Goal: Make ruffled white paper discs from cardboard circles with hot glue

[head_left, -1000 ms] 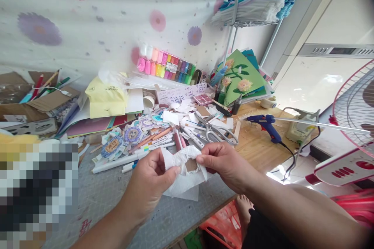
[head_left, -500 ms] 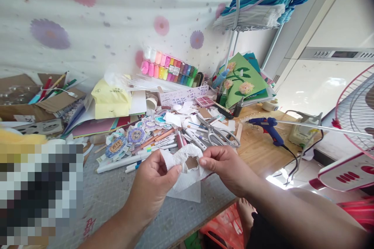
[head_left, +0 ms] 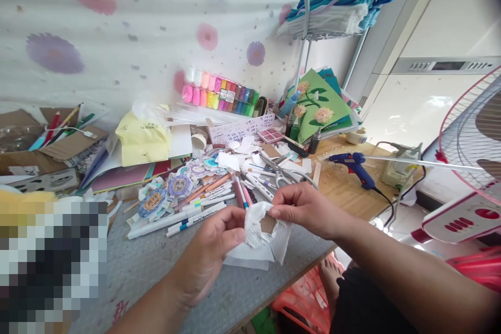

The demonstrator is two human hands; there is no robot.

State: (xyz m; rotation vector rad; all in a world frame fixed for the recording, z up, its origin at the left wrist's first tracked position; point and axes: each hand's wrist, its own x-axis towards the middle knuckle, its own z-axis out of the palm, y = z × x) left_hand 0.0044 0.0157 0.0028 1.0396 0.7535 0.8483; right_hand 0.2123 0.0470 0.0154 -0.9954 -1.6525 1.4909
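Observation:
A small cardboard piece (head_left: 267,223) shows through the gap in a crumpled white tissue (head_left: 256,232) wrapped around its edge. My right hand (head_left: 299,211) pinches the upper right of this bundle between thumb and fingers. On the left side, my left hand (head_left: 213,250) has its thumb and curved fingers apart, with the fingertips close against the tissue's edge. Loose tissue corners hang below, above the grey cutting mat (head_left: 156,271). Behind the bundle lie several markers (head_left: 195,219) and a pair of scissors (head_left: 289,172).
Paper scraps and round blue-purple cutouts (head_left: 152,202) cover the table behind my hands. A blue glue gun (head_left: 354,167) rests at the right near a pink fan (head_left: 457,219). Coloured clay packs (head_left: 219,95) stand against the curtain. A cardboard box (head_left: 23,162) is at the left.
The tissue-wrapped piece has turned in my right hand. My left thumb has come off the tissue, and its fingers have loosened. The view has shifted slightly.

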